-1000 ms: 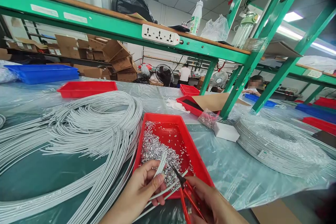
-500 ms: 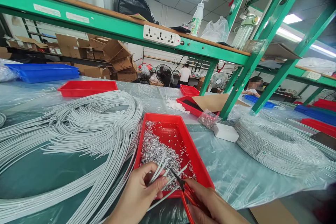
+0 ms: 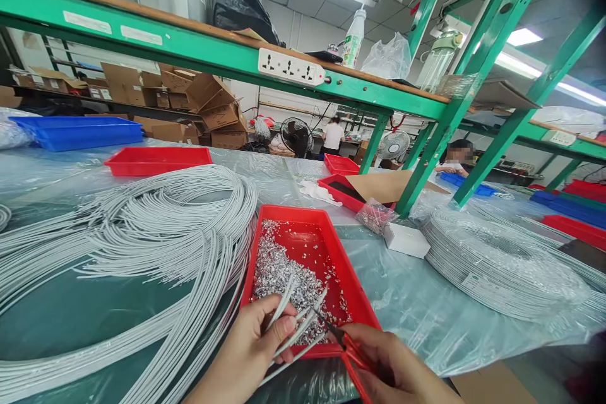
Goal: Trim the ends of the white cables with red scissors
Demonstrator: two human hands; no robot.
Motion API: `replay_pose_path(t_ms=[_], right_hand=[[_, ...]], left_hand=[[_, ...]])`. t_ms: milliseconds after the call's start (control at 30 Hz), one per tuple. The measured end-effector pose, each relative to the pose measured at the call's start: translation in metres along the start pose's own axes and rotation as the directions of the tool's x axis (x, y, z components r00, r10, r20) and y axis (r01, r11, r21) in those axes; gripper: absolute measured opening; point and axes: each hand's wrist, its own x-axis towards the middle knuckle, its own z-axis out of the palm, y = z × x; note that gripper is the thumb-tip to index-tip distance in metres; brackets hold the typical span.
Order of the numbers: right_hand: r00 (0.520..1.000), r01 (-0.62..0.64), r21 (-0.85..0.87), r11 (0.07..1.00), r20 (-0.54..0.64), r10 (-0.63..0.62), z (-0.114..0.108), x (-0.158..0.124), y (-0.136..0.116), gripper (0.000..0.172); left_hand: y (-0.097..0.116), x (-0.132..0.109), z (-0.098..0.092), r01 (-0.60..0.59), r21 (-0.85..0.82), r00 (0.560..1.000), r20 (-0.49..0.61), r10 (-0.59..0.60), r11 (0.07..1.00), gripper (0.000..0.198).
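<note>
Several white cables [image 3: 303,327] are pinched between the thumb and fingers of my left hand [image 3: 258,344], their ends fanned out over the red tray [image 3: 363,303]. My right hand [image 3: 395,360] is closed round the orange handles of a pair of cutting pliers [image 3: 348,344]. The dark tips of the pliers reach in beside one cable end; whether they touch it I cannot tell. Below both hands, small silvery scraps [image 3: 284,268] heap up along the left side of the tray.
Long loops of white cable [image 3: 189,214] spread over the left of the table. To the right lie a wrapped cable coil [image 3: 502,259] and a small white box [image 3: 406,240]. A green shelf frame [image 3: 227,53] crosses above. Two people sit or stand farther back.
The pliers and my right hand have shifted slightly right and down. The cable ends in my left hand have swung a little to the left.
</note>
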Motion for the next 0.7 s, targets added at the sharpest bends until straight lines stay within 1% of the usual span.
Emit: replay_pose_path(t_ms=[67, 100, 200, 300, 367, 467, 533, 700], right_hand=[[0.998, -0.01, 0.188, 0.982, -0.056, 0.021, 0.007, 0.004, 0.001, 0.031], [0.995, 0.001, 0.248, 0.969, -0.093, 0.023, 0.011, 0.006, 0.001, 0.032], [0.976, 0.074, 0.356, 0.931, -0.216, 0.006, 0.028, 0.019, -0.002, 0.033], [0.956, 0.182, 0.4, 0.898, -0.285, -0.067, 0.041, 0.037, -0.005, 0.026], [0.963, 0.182, 0.454, 0.872, -0.263, -0.064, 0.046, 0.049, -0.004, 0.028], [0.98, 0.121, 0.554, 0.824, -0.198, -0.01, 0.048, 0.06, 0.001, 0.033], [0.985, 0.086, 0.602, 0.793, -0.17, 0.022, 0.051, 0.062, 0.004, 0.035], [0.987, 0.047, 0.707, 0.705, -0.141, 0.075, 0.059, 0.064, 0.007, 0.036]], left_hand=[[0.001, 0.0, 0.0, -0.022, 0.026, 0.999, -0.03, 0.023, 0.999, 0.025], [0.001, 0.0, 0.0, -0.047, 0.063, 0.998, -0.031, 0.049, 0.997, 0.023], [0.0, 0.001, 0.002, -0.129, 0.185, 0.991, -0.009, 0.133, 0.974, 0.017], [-0.005, 0.004, 0.003, -0.125, 0.163, 0.992, 0.015, 0.125, 0.979, 0.016], [-0.012, 0.008, 0.003, -0.124, 0.122, 0.992, 0.024, 0.122, 0.985, 0.019], [-0.02, 0.013, 0.001, -0.131, 0.086, 0.991, -0.007, 0.132, 0.988, 0.023], [-0.021, 0.015, 0.0, -0.136, 0.071, 0.991, -0.006, 0.137, 0.988, 0.026], [-0.01, 0.015, -0.002, -0.084, -0.003, 0.99, 0.111, 0.084, 0.996, 0.038]])
